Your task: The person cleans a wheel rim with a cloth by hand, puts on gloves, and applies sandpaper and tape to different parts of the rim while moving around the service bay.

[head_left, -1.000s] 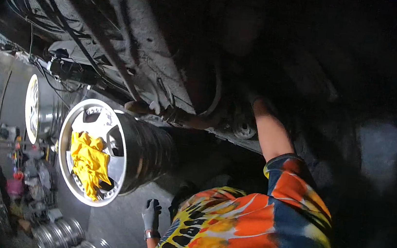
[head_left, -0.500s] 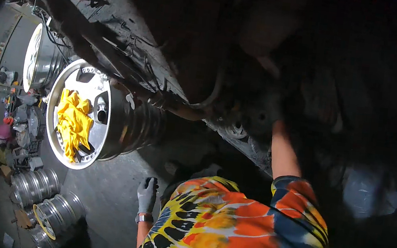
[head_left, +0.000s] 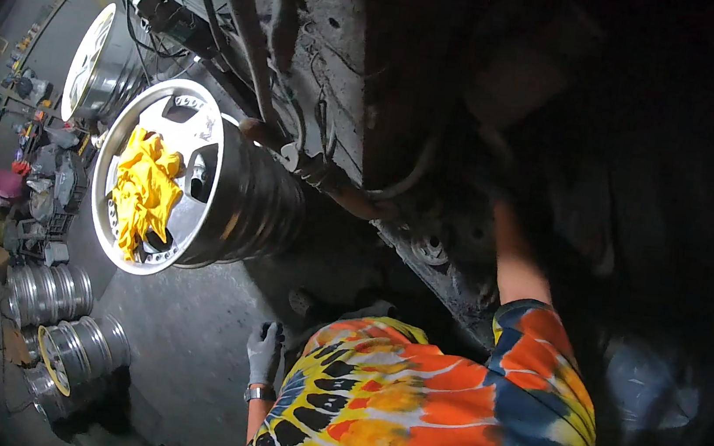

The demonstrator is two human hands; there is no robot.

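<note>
1. Vehicle underbody [head_left: 328,48], pipes and cables across top, right part very dark.
2. Tie-dye shirt [head_left: 407,405] on the person, bottom.
3. Big polished wheel rim [head_left: 254,198], left of centre; second rim [head_left: 106,71] behind it; more rims [head_left: 87,349] lower left on floor [head_left: 194,337].
4. Right forearm [head_left: 519,257] up into the underbody; right hand [head_left: 491,180] nearly lost in shadow, cannot tell grip.
5. Yellow cloth [head_left: 145,190] bunched on big rim's face.
6. Left hand [head_left: 264,352], grey glove, low near shirt; fingers partly curled, cannot tell whether anything's held.
7. Round metal part [head_left: 431,251] left of forearm.
8. Wristwatch [head_left: 259,393], left wrist.
</note>
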